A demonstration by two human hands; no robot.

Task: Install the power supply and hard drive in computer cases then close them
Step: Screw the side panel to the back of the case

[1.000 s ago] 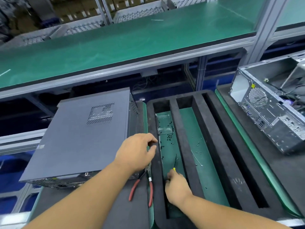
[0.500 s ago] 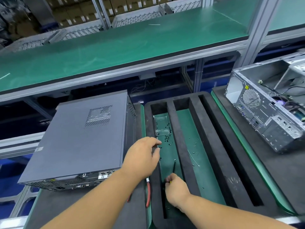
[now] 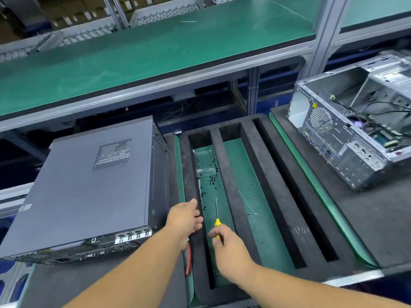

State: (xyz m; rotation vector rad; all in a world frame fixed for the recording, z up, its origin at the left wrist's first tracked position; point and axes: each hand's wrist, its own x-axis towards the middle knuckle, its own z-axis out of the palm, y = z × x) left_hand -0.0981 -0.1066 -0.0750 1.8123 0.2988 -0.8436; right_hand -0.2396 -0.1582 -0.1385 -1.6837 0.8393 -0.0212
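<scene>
Right hand (image 3: 231, 243) pinches the yellow handle of a thin screwdriver (image 3: 216, 216), fingers curled round it; the bare shaft points away from the hand, down the slot of the black foam tray (image 3: 251, 178).

Left hand (image 3: 185, 218) hovers just left of the right hand, fingers loosely extended, holding nothing. Red-handled pliers (image 3: 188, 261) lie partly hidden under its wrist.

Judged handling: the screwdriver looks light and stiff, with a slim shaft; best taken at the handle. The small black screws (image 3: 212, 180), loose in the slot beyond the shaft tip, probably roll and slip easily.

Closed grey case (image 3: 89, 185) lies flat just left of the left hand; likely heavy and rigid, best gripped at its edges. Open case (image 3: 347, 138) sits well apart to the right, its cables exposed.
</scene>
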